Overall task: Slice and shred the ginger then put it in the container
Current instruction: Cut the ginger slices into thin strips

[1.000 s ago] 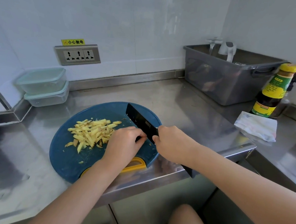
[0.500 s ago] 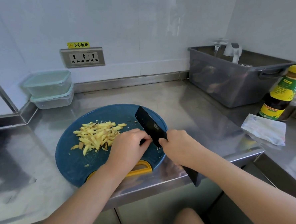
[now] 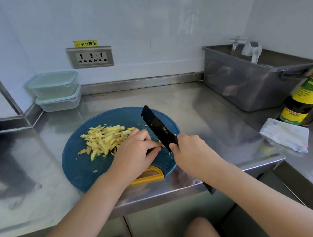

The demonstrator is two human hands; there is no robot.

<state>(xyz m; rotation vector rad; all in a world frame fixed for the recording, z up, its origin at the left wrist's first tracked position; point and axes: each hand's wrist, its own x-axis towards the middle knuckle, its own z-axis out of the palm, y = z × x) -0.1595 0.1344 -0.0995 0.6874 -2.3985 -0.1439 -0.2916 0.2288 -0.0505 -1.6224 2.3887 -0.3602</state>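
The ginger shreds (image 3: 105, 139) lay heaped on the left half of the round blue cutting board (image 3: 79, 166), most sticks pointing from near left to far right. The black knife (image 3: 158, 130) ran diagonally, its tip far left and its handle near right, with the edge down on the board. The right hand (image 3: 190, 153) gripped the handle, fingers wrapped tight. The left hand (image 3: 135, 153) was curled, its fingertips pinning a small ginger piece (image 3: 161, 144) against the blade. Two lidded containers (image 3: 55, 88) stood stacked far left on the tabletop (image 3: 207, 117).
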